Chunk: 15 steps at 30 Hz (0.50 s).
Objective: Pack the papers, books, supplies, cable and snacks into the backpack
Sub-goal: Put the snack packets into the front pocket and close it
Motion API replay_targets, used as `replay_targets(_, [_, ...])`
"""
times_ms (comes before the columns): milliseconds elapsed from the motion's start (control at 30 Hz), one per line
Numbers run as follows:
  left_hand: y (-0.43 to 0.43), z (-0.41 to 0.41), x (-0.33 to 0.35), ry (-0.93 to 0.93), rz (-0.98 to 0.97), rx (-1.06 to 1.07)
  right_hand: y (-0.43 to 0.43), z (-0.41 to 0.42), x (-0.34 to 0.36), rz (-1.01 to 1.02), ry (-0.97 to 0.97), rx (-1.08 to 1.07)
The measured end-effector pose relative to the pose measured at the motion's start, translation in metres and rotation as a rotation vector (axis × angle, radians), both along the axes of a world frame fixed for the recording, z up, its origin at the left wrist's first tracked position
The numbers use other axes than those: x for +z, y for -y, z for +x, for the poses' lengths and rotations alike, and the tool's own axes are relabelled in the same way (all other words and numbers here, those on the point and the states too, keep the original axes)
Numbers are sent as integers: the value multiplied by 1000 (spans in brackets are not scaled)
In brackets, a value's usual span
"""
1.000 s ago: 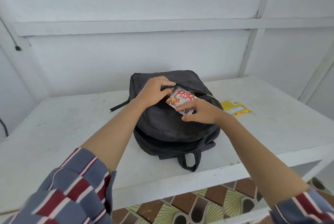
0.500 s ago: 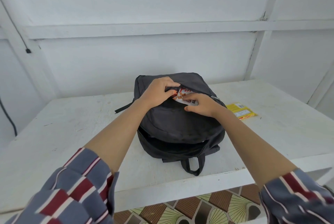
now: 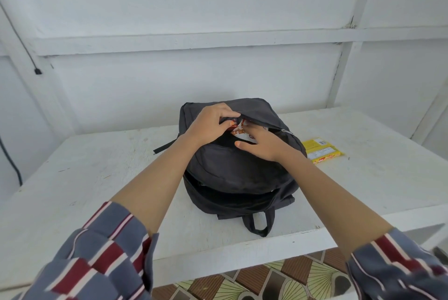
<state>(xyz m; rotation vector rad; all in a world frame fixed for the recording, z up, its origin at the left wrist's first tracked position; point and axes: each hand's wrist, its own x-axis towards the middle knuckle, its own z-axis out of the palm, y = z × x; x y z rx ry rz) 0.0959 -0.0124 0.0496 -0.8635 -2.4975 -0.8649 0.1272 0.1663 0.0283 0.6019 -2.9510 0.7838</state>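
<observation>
Left hand (image 3: pixel 211 122) pinches backpack (image 3: pixel 242 173) pocket lip. I'd hold it wide; right hand (image 3: pixel 264 145), fingers flat, pushes snack packet (image 3: pixel 238 130) in (corner may snag zipper (image 3: pixel 287 132)) — slowly.

A checked, long-sleeved shirt is being worn, its cloth being made up of slate-blue and dark red blocks that are being divided by thin pale stripes. The left sleeve (image 3: pixel 97 258) is being seen well back from the fingers (image 3: pixel 229 115) of the left hand (image 3: pixel 211 125), ending in a loose, open cuff. The right sleeve (image 3: pixel 397 265), in the same pattern, is being seen equally far behind the fingers (image 3: pixel 254 131) of the right hand (image 3: pixel 264 144), its edge being blurred. Between cuffs and fingers, the forearms are being left bare.
</observation>
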Motion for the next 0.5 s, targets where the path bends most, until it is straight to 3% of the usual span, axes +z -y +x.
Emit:
replay_targets(267, [5, 2, 5, 27, -49, -39, 5, -17, 11, -49, 61, -17])
replay_targets(500, [7, 3, -1, 79, -71, -44, -13, 4, -1, -231, 25, 45])
